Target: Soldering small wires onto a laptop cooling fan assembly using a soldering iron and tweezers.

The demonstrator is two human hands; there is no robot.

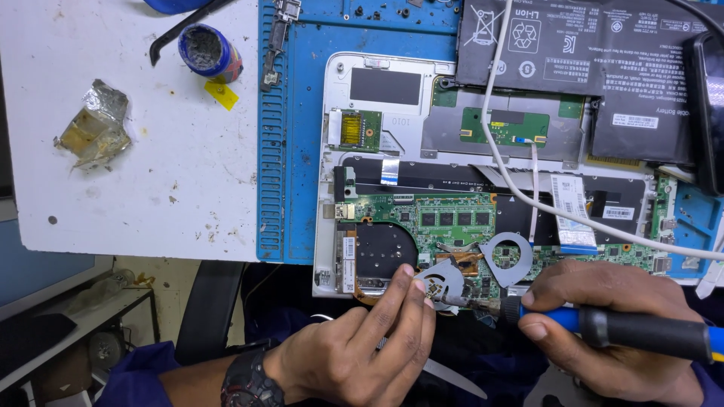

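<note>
An opened laptop (392, 105) lies on a blue repair mat (290, 151), its green motherboard (452, 218) exposed. My right hand (603, 316) grips a soldering iron (641, 332) with a blue and black handle; its tip points left at the board's near edge. My left hand (369, 339), with a dark wristwatch, pinches a small round metal fan part (441, 279) beside that tip and also holds metal tweezers (452, 377), which stick out below the palm.
A black battery pack (573, 53) rests across the laptop's far right side. A white cable (528, 196) crosses the board. On the white table (113, 188) lie a crumpled foil piece (94, 128), a small blue tub (207, 49) and a black tool (181, 30).
</note>
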